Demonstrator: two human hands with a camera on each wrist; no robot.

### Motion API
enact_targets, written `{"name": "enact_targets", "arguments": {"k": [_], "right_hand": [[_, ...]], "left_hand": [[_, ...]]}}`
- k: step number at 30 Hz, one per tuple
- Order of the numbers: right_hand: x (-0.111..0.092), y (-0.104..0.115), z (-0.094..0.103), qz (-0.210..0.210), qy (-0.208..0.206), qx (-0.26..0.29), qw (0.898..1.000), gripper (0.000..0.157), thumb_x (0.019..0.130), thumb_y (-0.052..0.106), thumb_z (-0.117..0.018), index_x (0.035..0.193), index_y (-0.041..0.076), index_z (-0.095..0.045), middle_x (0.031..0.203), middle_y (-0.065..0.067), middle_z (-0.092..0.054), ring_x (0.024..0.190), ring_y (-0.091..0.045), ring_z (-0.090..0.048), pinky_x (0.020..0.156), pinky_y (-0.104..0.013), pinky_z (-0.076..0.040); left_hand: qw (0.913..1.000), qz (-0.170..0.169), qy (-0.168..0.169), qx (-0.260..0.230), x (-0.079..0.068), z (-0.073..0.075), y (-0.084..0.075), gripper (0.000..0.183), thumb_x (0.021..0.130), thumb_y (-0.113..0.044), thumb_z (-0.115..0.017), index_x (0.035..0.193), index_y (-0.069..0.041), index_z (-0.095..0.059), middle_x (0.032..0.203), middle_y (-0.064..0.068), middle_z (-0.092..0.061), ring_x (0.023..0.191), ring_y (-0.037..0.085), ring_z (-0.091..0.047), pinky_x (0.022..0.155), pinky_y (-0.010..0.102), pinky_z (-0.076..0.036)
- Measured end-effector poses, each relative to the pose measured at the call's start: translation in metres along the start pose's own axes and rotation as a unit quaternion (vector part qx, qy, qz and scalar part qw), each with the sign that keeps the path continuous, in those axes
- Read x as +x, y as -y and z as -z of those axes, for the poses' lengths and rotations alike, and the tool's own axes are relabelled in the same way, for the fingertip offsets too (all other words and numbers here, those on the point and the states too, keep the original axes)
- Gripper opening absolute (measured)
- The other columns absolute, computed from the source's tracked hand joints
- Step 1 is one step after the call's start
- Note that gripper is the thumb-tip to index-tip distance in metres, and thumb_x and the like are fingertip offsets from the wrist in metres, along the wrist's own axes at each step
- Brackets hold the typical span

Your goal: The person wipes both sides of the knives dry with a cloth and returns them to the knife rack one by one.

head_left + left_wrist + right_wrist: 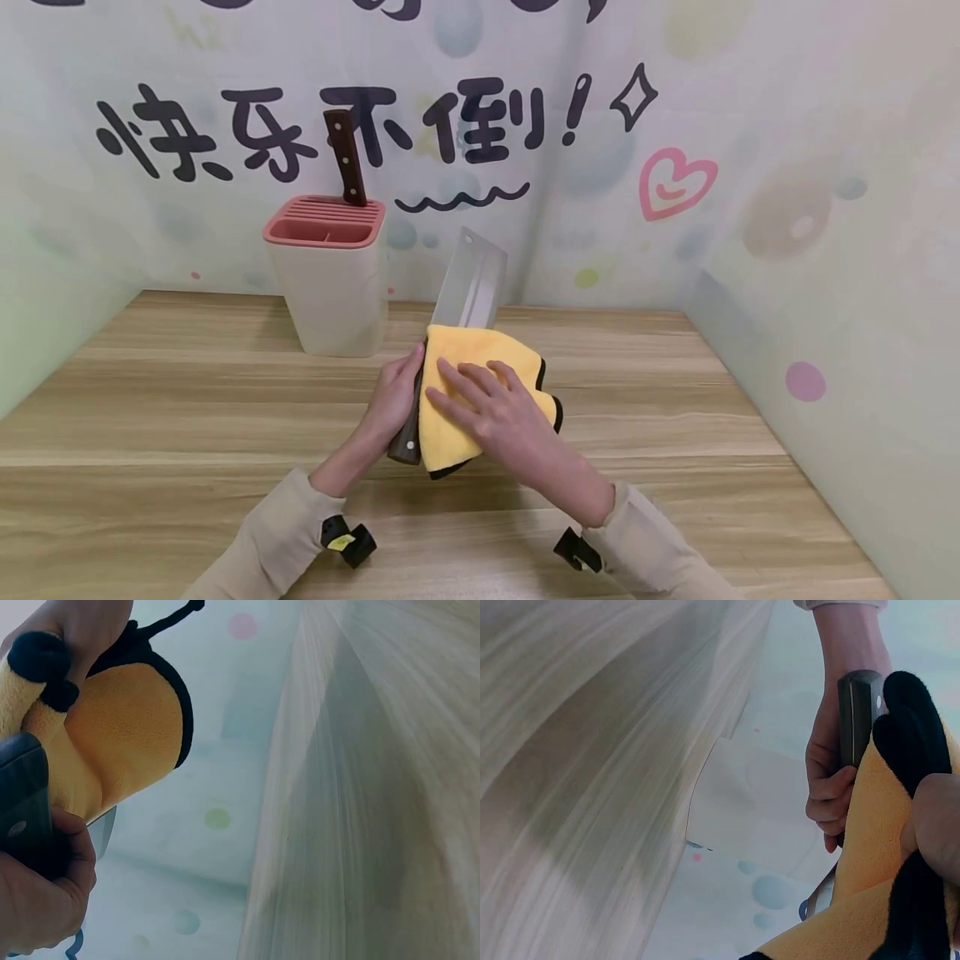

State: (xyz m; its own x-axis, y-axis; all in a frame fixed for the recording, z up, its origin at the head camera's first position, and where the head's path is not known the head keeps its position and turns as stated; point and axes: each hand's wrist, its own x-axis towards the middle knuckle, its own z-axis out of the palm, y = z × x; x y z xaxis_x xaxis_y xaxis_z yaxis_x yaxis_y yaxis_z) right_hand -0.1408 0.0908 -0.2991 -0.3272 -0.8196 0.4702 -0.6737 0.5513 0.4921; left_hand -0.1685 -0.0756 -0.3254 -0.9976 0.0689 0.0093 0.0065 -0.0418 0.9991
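Observation:
My left hand (390, 400) grips the dark riveted handle (407, 442) of a cleaver, its fingers curled round it in the right wrist view. The wide metal blade (471, 279) points up and away, tilted above the table. A yellow cloth (450, 433) with black edging is draped over the lower blade and folds round beneath it. My right hand (502, 417) holds the cloth against the blade, fingers spread on top and thumb side under the cloth. In the left wrist view, the cloth (127, 727) hangs in a fold beside the handle (22, 810).
A white knife block (330, 292) with a pink slotted top stands at the back left of the wooden table (187, 400). One brown-handled knife (345, 158) stands in its slots. Behind the table is a printed wall covering (585, 233) with lettering and a pink heart.

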Motion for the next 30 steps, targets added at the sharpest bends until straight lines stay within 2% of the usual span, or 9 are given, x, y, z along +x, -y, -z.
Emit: {"name": "enact_targets", "arguments": {"k": [12, 17, 24, 30], "right_hand": [[-0.005, 0.009, 0.000, 0.014, -0.012, 0.017, 1.000, 0.045, 0.076, 0.004, -0.064, 0.118, 0.019, -0.057, 0.127, -0.008, -0.050, 0.109, -0.023, -0.049, 0.090, -0.040, -0.040], [-0.007, 0.013, 0.001, 0.035, -0.024, 0.012, 0.999, 0.042, 0.077, 0.008, -0.064, 0.117, 0.020, -0.058, 0.127, -0.008, -0.051, 0.109, -0.023, -0.050, 0.090, -0.041, -0.039], [-0.011, 0.019, 0.001, 0.065, -0.044, 0.008, 0.997, 0.042, 0.076, 0.009, -0.065, 0.117, 0.021, -0.058, 0.127, -0.006, -0.050, 0.108, -0.020, -0.051, 0.088, -0.040, -0.041], [-0.015, 0.022, 0.000, 0.090, -0.071, -0.001, 0.993, 0.039, 0.080, 0.010, -0.058, 0.117, 0.019, -0.056, 0.127, -0.008, -0.050, 0.108, -0.021, -0.051, 0.087, -0.041, -0.042]], "left_hand": [[0.9998, 0.010, -0.010, 0.013, 0.000, 0.001, -0.001, 0.049, 0.099, -0.032, -0.025, 0.100, 0.006, -0.056, 0.067, 0.003, -0.058, 0.055, 0.012, -0.057, 0.055, 0.027, -0.048], [0.9995, 0.015, -0.019, 0.022, 0.001, 0.003, -0.001, 0.050, 0.098, -0.036, -0.026, 0.096, 0.004, -0.055, 0.065, 0.001, -0.057, 0.055, 0.011, -0.056, 0.056, 0.026, -0.047], [0.9995, 0.028, -0.011, -0.004, 0.003, 0.005, -0.002, 0.049, 0.097, -0.039, -0.028, 0.087, 0.002, -0.054, 0.060, 0.000, -0.055, 0.051, 0.010, -0.056, 0.053, 0.024, -0.047], [0.9990, 0.034, 0.008, -0.029, 0.003, 0.007, -0.003, 0.049, 0.097, -0.041, -0.028, 0.091, 0.001, -0.053, 0.060, -0.002, -0.055, 0.050, 0.009, -0.055, 0.052, 0.022, -0.046]]}}
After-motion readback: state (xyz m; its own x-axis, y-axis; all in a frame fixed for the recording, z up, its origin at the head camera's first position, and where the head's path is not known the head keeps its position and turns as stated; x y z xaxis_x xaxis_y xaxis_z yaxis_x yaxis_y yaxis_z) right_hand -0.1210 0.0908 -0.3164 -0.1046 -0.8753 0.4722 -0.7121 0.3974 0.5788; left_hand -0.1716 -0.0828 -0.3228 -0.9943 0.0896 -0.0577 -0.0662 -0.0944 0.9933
